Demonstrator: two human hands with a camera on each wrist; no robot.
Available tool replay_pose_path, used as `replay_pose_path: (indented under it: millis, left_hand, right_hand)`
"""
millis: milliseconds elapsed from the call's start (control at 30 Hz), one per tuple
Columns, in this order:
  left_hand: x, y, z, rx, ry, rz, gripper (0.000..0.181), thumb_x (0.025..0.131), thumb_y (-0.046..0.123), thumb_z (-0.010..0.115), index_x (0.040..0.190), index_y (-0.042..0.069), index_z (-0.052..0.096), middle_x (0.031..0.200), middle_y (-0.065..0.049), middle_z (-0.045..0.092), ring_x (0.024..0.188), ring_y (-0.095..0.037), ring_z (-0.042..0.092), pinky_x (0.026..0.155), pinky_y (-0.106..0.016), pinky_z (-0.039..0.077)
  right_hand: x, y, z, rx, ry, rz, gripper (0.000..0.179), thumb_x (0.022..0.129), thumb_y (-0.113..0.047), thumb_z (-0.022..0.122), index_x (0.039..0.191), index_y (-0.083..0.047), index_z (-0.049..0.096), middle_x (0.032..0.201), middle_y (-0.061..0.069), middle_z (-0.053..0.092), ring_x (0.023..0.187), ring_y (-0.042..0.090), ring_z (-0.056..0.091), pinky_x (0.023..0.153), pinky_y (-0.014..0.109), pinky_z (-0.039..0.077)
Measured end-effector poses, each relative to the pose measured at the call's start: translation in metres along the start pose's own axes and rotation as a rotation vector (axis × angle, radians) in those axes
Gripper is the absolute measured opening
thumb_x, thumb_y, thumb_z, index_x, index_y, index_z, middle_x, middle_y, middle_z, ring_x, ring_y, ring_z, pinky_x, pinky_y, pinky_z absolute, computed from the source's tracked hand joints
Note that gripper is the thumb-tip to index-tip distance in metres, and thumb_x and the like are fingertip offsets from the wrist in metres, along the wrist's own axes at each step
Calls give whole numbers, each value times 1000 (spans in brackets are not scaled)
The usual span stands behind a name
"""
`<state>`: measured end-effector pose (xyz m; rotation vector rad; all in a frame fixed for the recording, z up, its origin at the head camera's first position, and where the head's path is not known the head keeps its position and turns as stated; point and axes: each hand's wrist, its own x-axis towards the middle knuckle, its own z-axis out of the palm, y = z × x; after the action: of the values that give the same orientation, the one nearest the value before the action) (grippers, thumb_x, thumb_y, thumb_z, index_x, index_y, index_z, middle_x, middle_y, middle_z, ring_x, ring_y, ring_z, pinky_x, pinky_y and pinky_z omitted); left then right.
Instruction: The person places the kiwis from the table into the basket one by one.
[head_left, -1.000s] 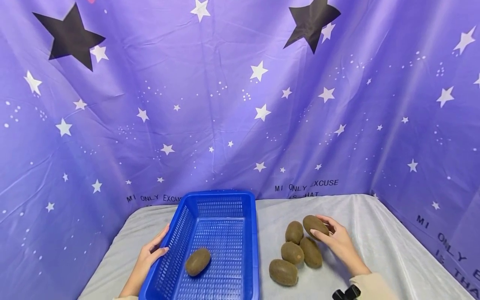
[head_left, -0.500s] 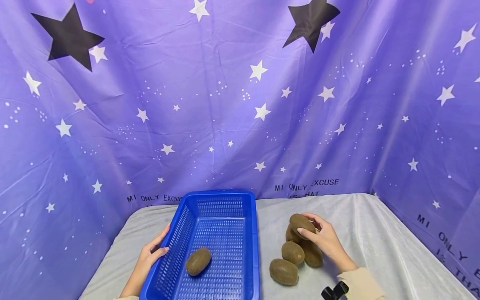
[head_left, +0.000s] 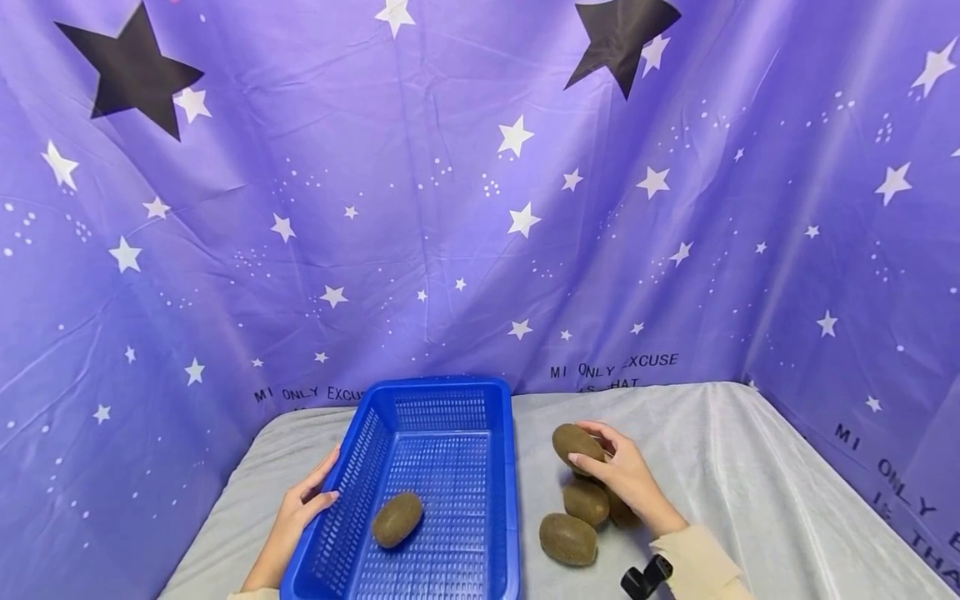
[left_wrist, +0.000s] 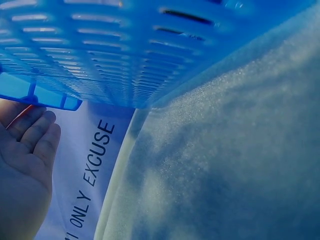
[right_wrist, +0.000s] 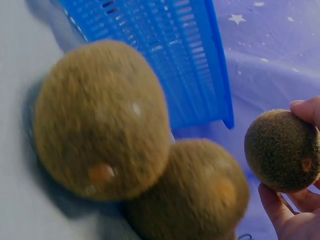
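My right hand [head_left: 621, 468] pinches a brown, fuzzy kiwi [head_left: 577, 448] between thumb and fingers, just above the back of a small group of kiwis. In the right wrist view, the held kiwi [right_wrist: 280, 150] appears raised at the right. Below the hand lie a front kiwi [head_left: 567, 538], a middle kiwi [head_left: 585, 502] and another kiwi [head_left: 622, 511] partly covered by the wrist. At left, my left hand [head_left: 291, 518] holds the side rim of a blue plastic basket [head_left: 512, 500]. The left wrist view shows its fingers [left_wrist: 45, 142] under the rim. One kiwi [head_left: 397, 519] lies inside the basket.
A grey cloth [head_left: 757, 492] covers the table. Behind it and along both sides hangs a purple curtain [head_left: 420, 250] with stars and printed words. The basket's far end stands close to the curtain. A black strap device [head_left: 647, 577] is on the right sleeve.
My right hand has carried the kiwi leftward from the back right of the group, passing over the other kiwis toward the basket. The left hand and basket have stayed in place.
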<state>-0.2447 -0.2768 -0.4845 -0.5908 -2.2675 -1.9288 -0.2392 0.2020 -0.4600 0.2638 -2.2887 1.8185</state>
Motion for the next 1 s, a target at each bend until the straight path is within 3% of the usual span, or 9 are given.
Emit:
replay_pose_path:
  millis: [167, 500, 767, 1000]
  left_hand:
    - [3, 1, 2, -16, 17, -46, 55, 91, -2, 50, 144, -4, 33, 149, 0, 35, 123, 8, 41, 92, -14, 41]
    - [7, 2, 3, -51, -32, 7, 55, 92, -3, 47, 144, -6, 28, 149, 5, 34, 123, 8, 40, 91, -13, 41]
    - [4, 0, 0, 9, 13, 21, 54, 90, -3, 50, 142, -7, 33, 149, -6, 34, 125, 9, 37, 94, -8, 35]
    - [2, -3, -1, 27, 4, 30, 54, 90, -4, 50, 141, -8, 34, 149, -4, 35, 125, 10, 38, 93, -8, 35]
  right_hand:
    - [2, -7, 12, 35, -42, -57, 49, 79, -7, 73, 124, 3, 56, 115, 21, 59, 93, 12, 59, 77, 21, 50]
    - [6, -21, 38, 60, -74, -57, 50, 78, -8, 75, 123, 0, 58, 119, 19, 59, 99, 15, 59, 81, 21, 49]
    - [8, -33, 62, 106, -149, -79, 52, 78, -10, 75, 125, 1, 57, 118, 19, 60, 100, 17, 59, 84, 22, 49]
    - [10, -35, 77, 113, -219, -119, 53, 80, -10, 74, 127, 4, 54, 117, 20, 60, 101, 18, 58, 86, 22, 48]
